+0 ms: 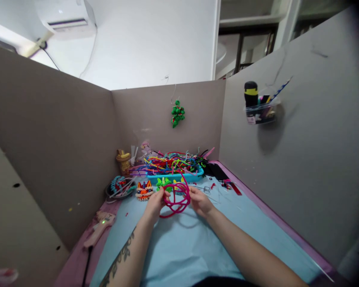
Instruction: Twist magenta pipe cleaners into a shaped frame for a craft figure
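Note:
A magenta pipe cleaner (179, 206), bent into several loose loops, hangs between my two hands above the table. My left hand (157, 202) pinches the loops at their left side. On the right side, the fingers of my right hand (200, 200) are closed on the same pipe cleaner, and one end of it sticks up beside them. Just behind the loops sit an orange and cream pipe-cleaner piece (144, 191) and a green one (163, 183). Another small piece in yellow and blue is partly hidden by the loops.
A blue tray (155, 178) heaped with colourful pipe cleaners stands at the back. Scissors (207, 190) lie right of my hands. A glue gun (100, 229) with a green light rests at the left, near a dark bowl (110, 193). Grey partitions enclose the table on three sides.

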Motion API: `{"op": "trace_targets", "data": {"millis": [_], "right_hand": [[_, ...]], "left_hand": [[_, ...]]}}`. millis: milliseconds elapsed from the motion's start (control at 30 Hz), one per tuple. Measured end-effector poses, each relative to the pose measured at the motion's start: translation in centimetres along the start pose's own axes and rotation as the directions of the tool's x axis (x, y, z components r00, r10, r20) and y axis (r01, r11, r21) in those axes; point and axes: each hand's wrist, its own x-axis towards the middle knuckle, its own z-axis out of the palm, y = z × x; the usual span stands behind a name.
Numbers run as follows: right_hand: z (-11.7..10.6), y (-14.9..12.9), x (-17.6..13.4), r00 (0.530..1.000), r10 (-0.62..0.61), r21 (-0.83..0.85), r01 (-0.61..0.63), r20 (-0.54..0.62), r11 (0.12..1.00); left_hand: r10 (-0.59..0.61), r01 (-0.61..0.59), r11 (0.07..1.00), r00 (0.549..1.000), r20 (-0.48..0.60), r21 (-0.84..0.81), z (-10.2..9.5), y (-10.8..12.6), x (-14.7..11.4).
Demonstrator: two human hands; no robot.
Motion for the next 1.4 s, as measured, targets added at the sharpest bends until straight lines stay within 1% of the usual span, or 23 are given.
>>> {"op": "trace_targets", "data": {"millis": [200, 367, 500, 600, 733, 833, 933, 1067, 1167, 1233, 1400], "right_hand": [[-0.3, 0.0, 0.1, 1.000, -0.019, 0.053, 0.020, -0.019, 0.998], [-0.7, 0.1, 0.3, 0.996, -0.012, 0.097, 0.020, -0.083, 0.995], [-1.1, 0.4, 0.6, 0.993, -0.036, 0.089, 0.046, -0.111, 0.995], [-1.1, 0.3, 0.6, 0.990, -0.020, 0.097, 0.034, -0.140, 0.995], [-0.9, 0.0, 0.6, 0.985, 0.014, 0.162, 0.015, -0.173, 0.987], [-0.9, 0.0, 0.6, 0.985, 0.021, 0.209, 0.015, -0.169, 0.978], [-1.0, 0.2, 0.6, 0.986, 0.023, 0.203, 0.011, -0.167, 0.979], [-1.3, 0.4, 0.7, 0.986, 0.030, 0.174, -0.001, -0.162, 0.985], [-1.5, 0.6, 0.8, 0.989, 0.027, 0.176, -0.001, -0.145, 0.984], [-1.8, 0.8, 0.9, 0.990, 0.036, 0.194, -0.008, -0.140, 0.981], [-2.1, 1.0, 0.8, 0.985, 0.101, 0.290, -0.056, -0.143, 0.955]], "left_hand": [[-0.006, 0.006, 1.000, 0.999, 0.041, -0.004, -0.1, 0.2, -0.2], [-0.041, 0.049, 0.996, 0.992, 0.123, -0.068, -0.6, 0.3, -0.1], [-0.080, 0.091, 0.994, 0.984, 0.158, -0.067, -0.8, 0.4, -0.2], [-0.111, 0.120, 0.992, 0.981, 0.158, -0.047, -0.8, 0.4, -0.2], [-0.112, 0.117, 0.993, 0.986, 0.127, -0.028, -0.7, 0.4, -0.2], [-0.088, 0.089, 0.996, 0.992, 0.086, -0.002, -0.6, 0.6, -0.3], [-0.042, 0.041, 0.999, 0.998, 0.049, 0.035, -0.5, 0.7, -0.3], [-0.047, 0.040, 0.992, 0.997, 0.059, 0.121, -0.5, 0.5, -0.2], [-0.059, 0.047, 0.987, 0.995, 0.077, 0.153, -0.6, 0.4, -0.2], [-0.056, 0.043, 0.989, 0.994, 0.090, 0.139, -0.6, 0.4, -0.3], [-0.068, 0.065, 0.997, 0.993, 0.092, 0.032, -0.6, 0.7, -0.3]]}}
